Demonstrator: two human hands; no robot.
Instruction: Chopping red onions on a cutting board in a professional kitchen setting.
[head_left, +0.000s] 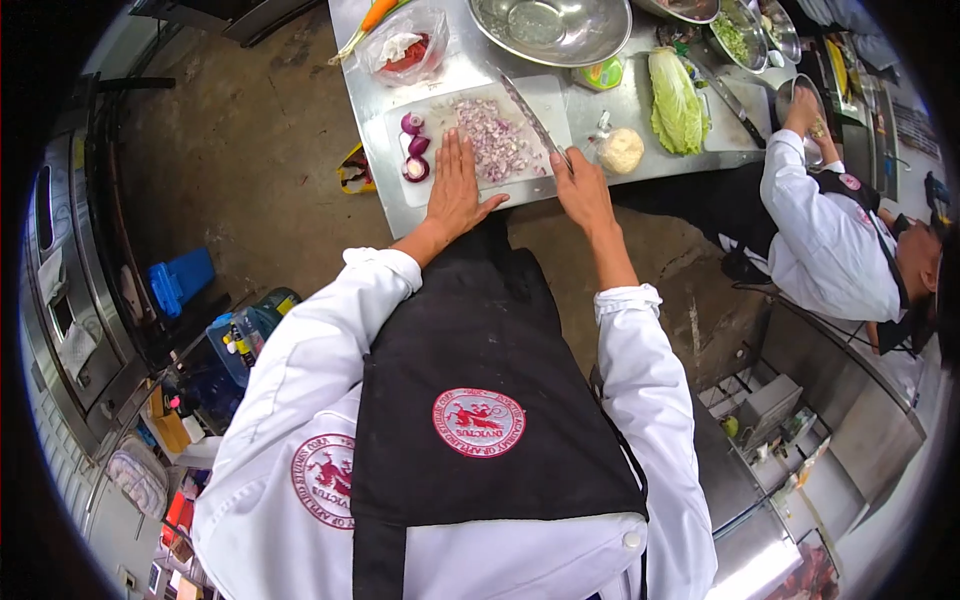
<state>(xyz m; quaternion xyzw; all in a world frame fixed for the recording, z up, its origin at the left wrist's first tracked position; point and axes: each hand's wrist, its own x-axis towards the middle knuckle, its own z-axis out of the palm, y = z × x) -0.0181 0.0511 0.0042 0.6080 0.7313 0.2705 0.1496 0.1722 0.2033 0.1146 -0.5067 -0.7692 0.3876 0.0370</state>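
My left hand rests flat at the front of a white cutting board, thumb spread, holding nothing. Its fingertips touch the left edge of a pile of chopped red onion. Gripped by the handle in my right hand is a kitchen knife. The blade points away over the right part of the board, beside the pile, with onion bits on it. Three purple onion pieces lie in a row along the board's left side.
A pale round ball and a napa cabbage lie right of the board. Behind are a steel bowl, a plastic bag and a green-lidded tub. Another knife and a co-worker's hands are farther right.
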